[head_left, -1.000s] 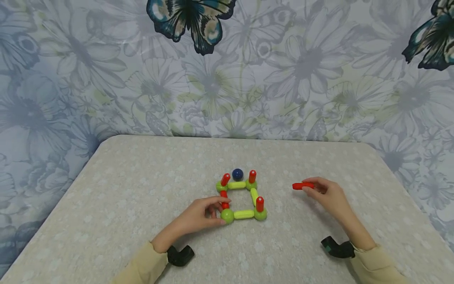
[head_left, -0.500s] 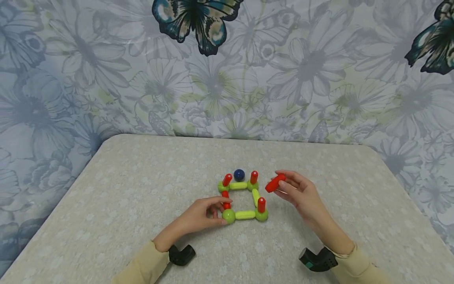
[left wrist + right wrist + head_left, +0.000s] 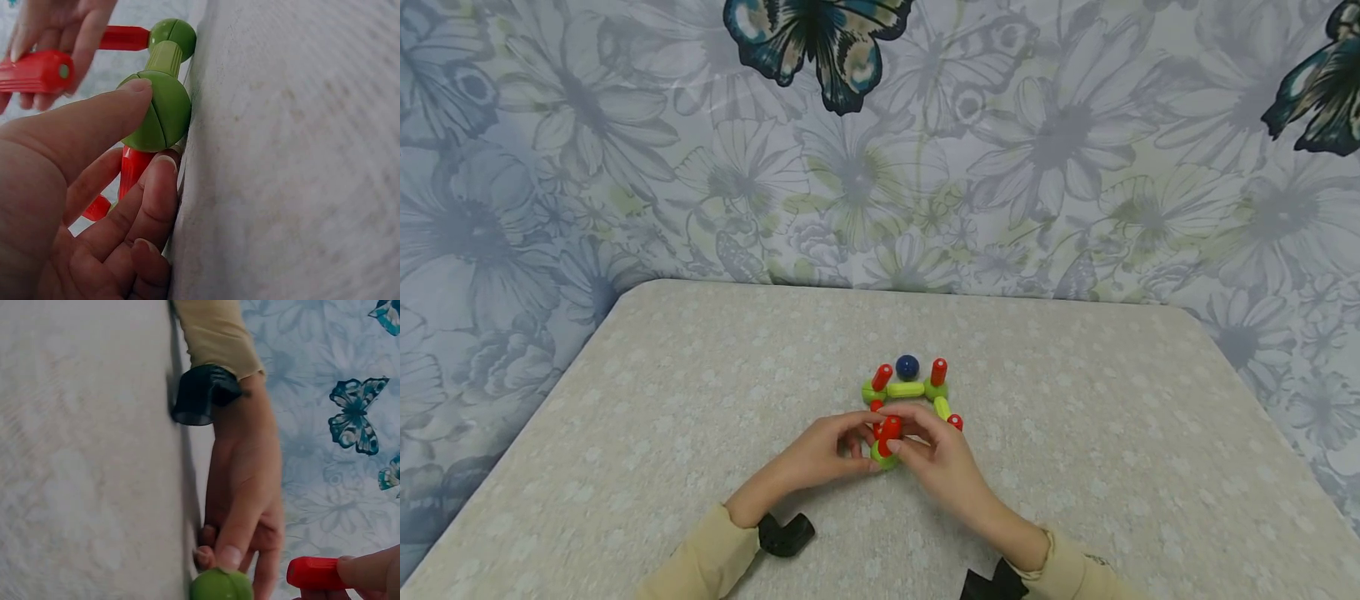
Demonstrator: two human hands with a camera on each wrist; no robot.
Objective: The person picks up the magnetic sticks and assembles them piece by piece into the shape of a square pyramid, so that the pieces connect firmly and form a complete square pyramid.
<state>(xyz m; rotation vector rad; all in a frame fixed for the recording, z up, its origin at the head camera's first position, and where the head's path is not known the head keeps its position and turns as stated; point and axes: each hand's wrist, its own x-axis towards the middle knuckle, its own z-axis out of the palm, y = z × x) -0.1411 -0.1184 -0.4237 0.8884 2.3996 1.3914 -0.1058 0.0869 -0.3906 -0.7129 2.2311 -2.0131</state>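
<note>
A square frame of green balls joined by yellow-green rods (image 3: pixel 906 389) and one red rod lies on the table, with red rods (image 3: pixel 938 372) standing up from several balls. My left hand (image 3: pixel 817 454) grips its near-left corner, thumb on the green ball (image 3: pixel 169 109) and fingers around the red side rod (image 3: pixel 133 167). Between thumb and fingers my right hand (image 3: pixel 951 471) pinches a loose red rod (image 3: pixel 889 435), held over that same ball. In the right wrist view a gap shows between this rod (image 3: pixel 312 573) and the ball (image 3: pixel 222 587). The right hand hides the frame's near side.
A dark blue ball (image 3: pixel 907 367) sits just behind the frame's far side. The table (image 3: pixel 737 350) has a pale patterned cover and ends at a wall of floral cloth (image 3: pixel 850 208). Black wrist-worn devices (image 3: pixel 786 535) stick out beside both sleeves.
My right hand has swept left from the right side of the table to the near-left corner, turning the red rod toward upright. The left hand has kept its grip there.
</note>
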